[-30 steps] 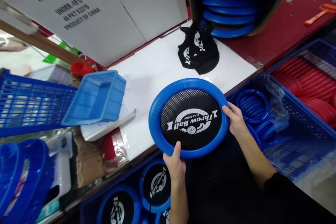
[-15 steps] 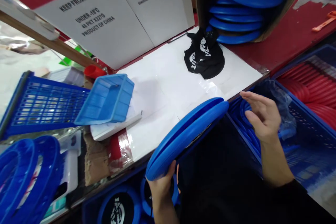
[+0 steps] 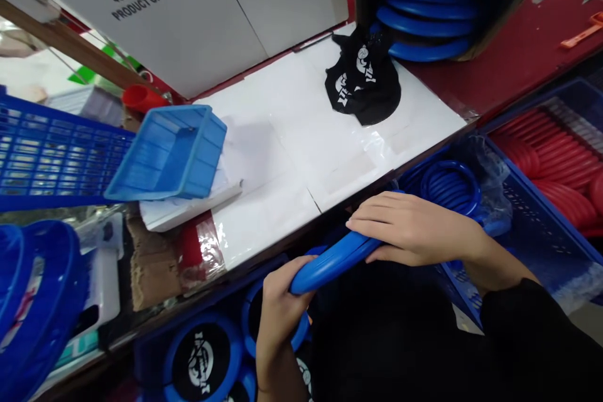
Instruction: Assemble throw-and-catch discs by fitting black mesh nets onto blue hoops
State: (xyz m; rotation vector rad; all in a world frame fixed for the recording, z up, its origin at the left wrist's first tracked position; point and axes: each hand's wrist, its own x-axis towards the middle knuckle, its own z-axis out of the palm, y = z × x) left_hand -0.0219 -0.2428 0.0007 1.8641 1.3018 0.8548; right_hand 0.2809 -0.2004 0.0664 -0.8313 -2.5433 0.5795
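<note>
Between both hands is a blue ring-rimmed disc (image 3: 336,262), seen nearly edge-on, with a thin seam along its rim. My left hand (image 3: 281,301) is closed around its left end, thumb and fingers on either side. My right hand (image 3: 409,226) wraps over its right end from above, hiding that part. The disc is held just off the near edge of the white-topped table (image 3: 268,169). Black fabric pieces (image 3: 362,85) with white print lie in a loose pile on the table. Finished-looking blue-rimmed discs with black centres (image 3: 200,358) sit below the table edge.
Blue rings (image 3: 426,28) are stacked in a cardboard box at the back right. A blue crate (image 3: 556,226) on the right has coiled blue rings (image 3: 451,188) beside it and red rings (image 3: 556,157) behind. A light-blue tray (image 3: 169,151) and white carton (image 3: 264,12) stand left and back.
My right hand, open and apart before, has come down onto the disc's right end. The gap between the two blue rims has closed, and the disc is lower. The view has shifted.
</note>
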